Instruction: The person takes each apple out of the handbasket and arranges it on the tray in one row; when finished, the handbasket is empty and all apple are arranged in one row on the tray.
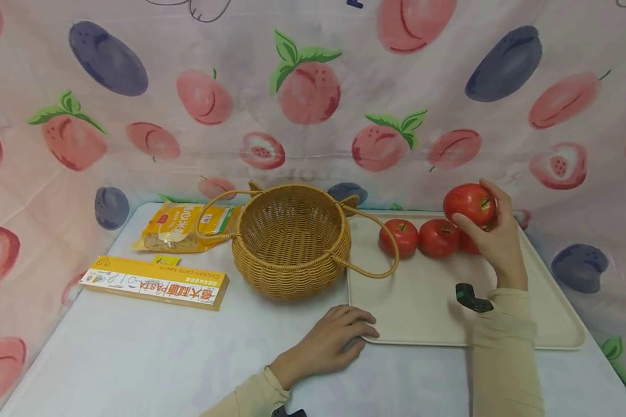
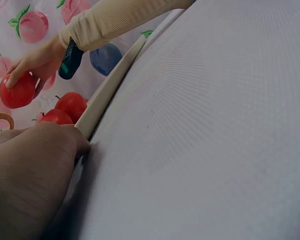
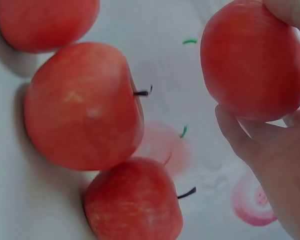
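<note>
A red apple (image 1: 466, 204) is held up in my right hand (image 1: 498, 246), thumb on one side and fingers round the other. Below it, three more red apples stand in a row along the back of a cream tray (image 1: 422, 313): a left one (image 1: 399, 238), a middle one (image 1: 439, 237), and a right one partly hidden behind the hand. The right wrist view shows the held apple (image 3: 252, 65) apart from those three. My left hand (image 1: 339, 339) rests with loosely bent fingers at the tray's near left corner.
Left of the tray stands a wicker basket (image 1: 292, 278), its right handle (image 1: 391, 255) reaching over the tray. Further left lie a yellow food packet (image 1: 174, 231), a pasta box (image 1: 156, 284) and a small yellow-green sachet (image 1: 167, 260). A fruit-printed cloth (image 1: 313, 145) hangs behind.
</note>
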`<state>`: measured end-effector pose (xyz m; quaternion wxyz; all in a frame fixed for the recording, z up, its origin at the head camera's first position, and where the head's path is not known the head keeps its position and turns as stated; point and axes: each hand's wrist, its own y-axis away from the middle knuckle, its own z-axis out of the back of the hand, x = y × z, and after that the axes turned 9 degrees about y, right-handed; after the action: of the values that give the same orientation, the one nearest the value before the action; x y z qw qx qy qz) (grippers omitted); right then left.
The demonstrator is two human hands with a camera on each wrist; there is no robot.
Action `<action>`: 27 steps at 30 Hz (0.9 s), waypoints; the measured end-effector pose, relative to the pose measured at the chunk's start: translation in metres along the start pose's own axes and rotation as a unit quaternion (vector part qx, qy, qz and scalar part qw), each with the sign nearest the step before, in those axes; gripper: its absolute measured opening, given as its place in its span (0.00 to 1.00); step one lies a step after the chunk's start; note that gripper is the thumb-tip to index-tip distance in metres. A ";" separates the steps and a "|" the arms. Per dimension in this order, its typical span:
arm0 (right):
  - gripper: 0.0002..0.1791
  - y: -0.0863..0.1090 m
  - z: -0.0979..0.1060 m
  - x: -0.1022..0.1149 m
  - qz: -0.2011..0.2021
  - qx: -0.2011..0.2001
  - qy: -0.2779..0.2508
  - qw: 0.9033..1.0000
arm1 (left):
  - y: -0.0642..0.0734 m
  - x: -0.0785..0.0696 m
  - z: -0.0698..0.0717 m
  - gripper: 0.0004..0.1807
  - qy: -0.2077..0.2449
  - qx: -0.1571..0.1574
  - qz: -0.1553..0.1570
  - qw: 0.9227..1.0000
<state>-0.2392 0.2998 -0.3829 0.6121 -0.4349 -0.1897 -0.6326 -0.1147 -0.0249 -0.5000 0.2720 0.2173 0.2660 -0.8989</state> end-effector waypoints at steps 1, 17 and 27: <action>0.43 0.001 0.001 0.000 -0.002 -0.004 -0.002 1.000 | 0.000 0.000 0.000 0.13 -0.003 -0.001 -0.003 1.000; 0.43 -0.008 0.008 -0.027 -0.032 -0.084 -0.038 0.995 | 0.000 0.000 0.000 0.13 0.012 0.006 0.011 1.000; 0.42 -0.008 0.014 -0.036 -0.092 -0.103 0.012 0.990 | 0.000 0.001 0.000 0.13 0.002 0.002 0.002 1.000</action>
<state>-0.2472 0.3337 -0.4013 0.5054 -0.4683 -0.1554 -0.7079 -0.1157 -0.0255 -0.5004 0.2727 0.2201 0.2647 -0.8984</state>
